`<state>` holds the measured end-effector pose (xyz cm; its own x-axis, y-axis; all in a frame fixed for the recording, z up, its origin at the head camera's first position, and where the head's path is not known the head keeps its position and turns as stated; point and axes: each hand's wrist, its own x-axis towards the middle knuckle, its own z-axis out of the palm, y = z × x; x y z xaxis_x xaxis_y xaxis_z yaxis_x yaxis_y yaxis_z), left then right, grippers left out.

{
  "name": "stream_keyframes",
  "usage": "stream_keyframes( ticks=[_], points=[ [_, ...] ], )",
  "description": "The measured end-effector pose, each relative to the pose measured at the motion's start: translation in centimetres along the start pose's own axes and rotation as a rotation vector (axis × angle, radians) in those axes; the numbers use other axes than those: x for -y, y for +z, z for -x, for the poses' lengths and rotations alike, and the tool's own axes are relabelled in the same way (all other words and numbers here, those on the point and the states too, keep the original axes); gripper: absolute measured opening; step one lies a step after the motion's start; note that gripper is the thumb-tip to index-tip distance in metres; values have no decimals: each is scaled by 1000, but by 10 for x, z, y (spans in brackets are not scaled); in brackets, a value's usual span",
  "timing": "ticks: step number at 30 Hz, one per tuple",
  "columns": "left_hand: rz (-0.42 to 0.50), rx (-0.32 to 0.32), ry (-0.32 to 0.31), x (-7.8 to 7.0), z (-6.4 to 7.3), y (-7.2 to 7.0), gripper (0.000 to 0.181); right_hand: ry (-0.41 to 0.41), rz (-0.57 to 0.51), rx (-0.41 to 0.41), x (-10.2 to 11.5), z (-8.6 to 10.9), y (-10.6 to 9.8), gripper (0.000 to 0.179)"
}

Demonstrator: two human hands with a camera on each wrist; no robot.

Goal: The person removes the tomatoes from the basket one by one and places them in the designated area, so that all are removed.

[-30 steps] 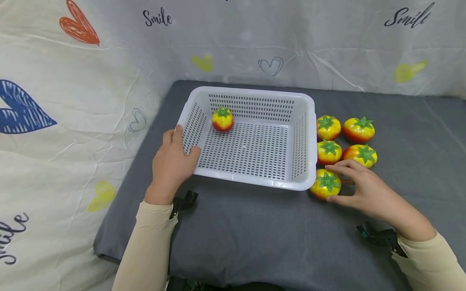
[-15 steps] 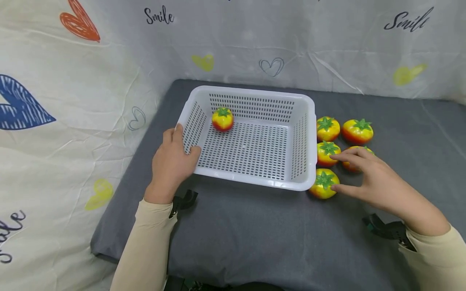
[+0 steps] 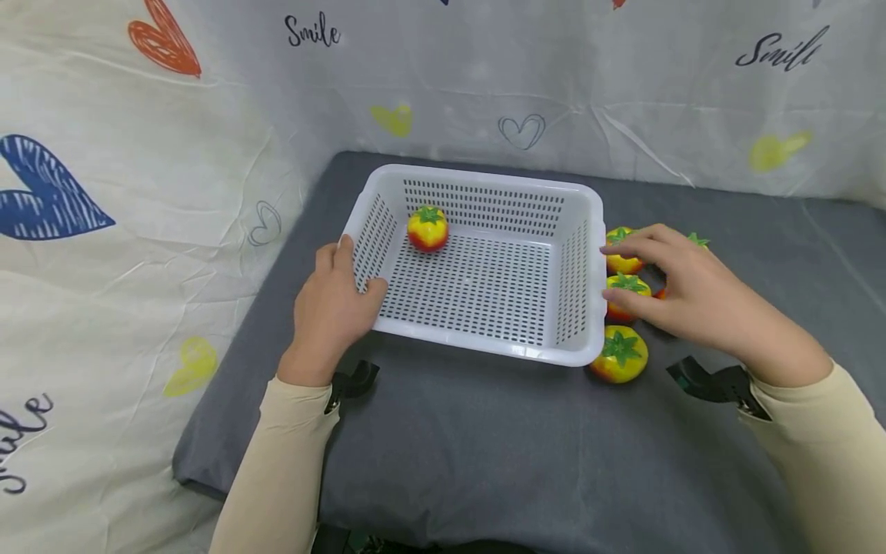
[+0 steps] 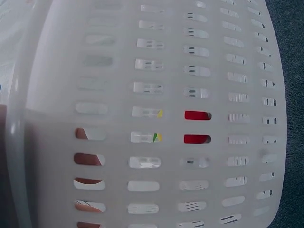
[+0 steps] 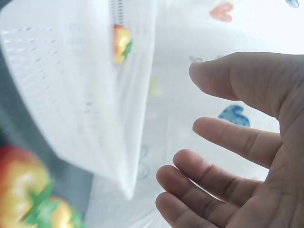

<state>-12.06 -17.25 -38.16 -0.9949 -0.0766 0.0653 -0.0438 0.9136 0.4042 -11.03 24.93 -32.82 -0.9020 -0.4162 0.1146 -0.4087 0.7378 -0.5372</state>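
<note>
In the head view, my left hand (image 3: 334,312) grips the left rim of a white slotted plastic basket (image 3: 484,352). The left wrist view shows the outside of its wall, with parts of my fingers visible through the slots. Inside, toward the back left, sits one yellow-and-red toy tomato (image 3: 428,229) with a green leafy top. My right hand (image 3: 681,288) hovers over more toy tomatoes beside the basket's right wall, thumb and fingers spread with nothing between them. A front tomato (image 3: 619,355) shows fully, while a middle tomato (image 3: 631,285) and others behind are partly covered by the hand.
A dark grey cloth (image 3: 471,446) covers the table. Behind and to the left hangs a pale curtain (image 3: 443,69) printed with hearts and words. The table's left edge runs close to my left forearm.
My right hand has left the front tomato, lifting and moving away from me to hover over the farther ones near the basket's rim. My left hand keeps its grip on the basket.
</note>
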Motion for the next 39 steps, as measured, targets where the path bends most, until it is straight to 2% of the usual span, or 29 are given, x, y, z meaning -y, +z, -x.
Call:
stream_keyframes(
  ticks=[2,7,15,23,39],
  points=[
    [0,8,-8,0,0,0,79,11,6,31,8,-13,-1,54],
    [2,27,-21,2,1,1,80,-19,3,87,25,-40,2,52],
    [-9,-1,-4,6,1,2,79,-42,19,176,42,-82,14,54],
    [-13,-2,-11,4,0,3,78,-82,-2,229,50,-121,31,54],
    [-5,-17,-9,1,-1,6,79,-95,-25,320,60,-183,71,58]
  ],
)
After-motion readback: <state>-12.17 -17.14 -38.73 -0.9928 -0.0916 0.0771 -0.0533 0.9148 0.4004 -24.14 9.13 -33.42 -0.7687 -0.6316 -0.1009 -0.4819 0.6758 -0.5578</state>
